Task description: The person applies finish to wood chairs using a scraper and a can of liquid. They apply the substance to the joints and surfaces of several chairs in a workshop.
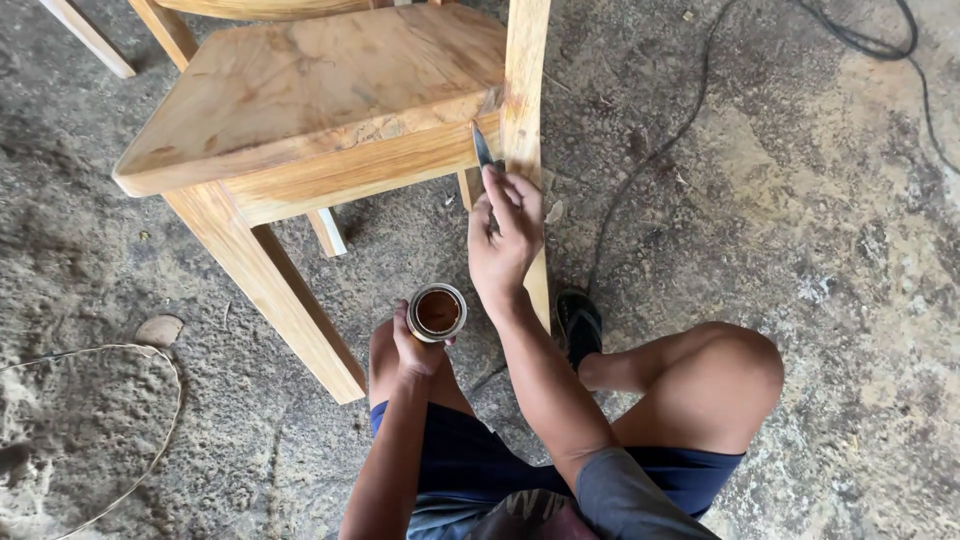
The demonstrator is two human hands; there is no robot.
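Note:
A bare wooden chair (310,90) stands in front of me on rough ground. My right hand (505,235) grips a small flat blade (482,148), its tip pressed into the joint where the seat rail meets the right leg (524,90). My left hand (415,348) holds a small round tin (437,312) of reddish-brown paste, open at the top, just above my left knee. I am crouched, both knees bent, with one dark sandal (580,325) beside the chair leg.
A black cable (690,110) runs across the concrete floor from upper right toward my foot. A thin wire loop (150,420) lies at the lower left near a flat stone (158,330). Another chair's legs (90,35) show at top left.

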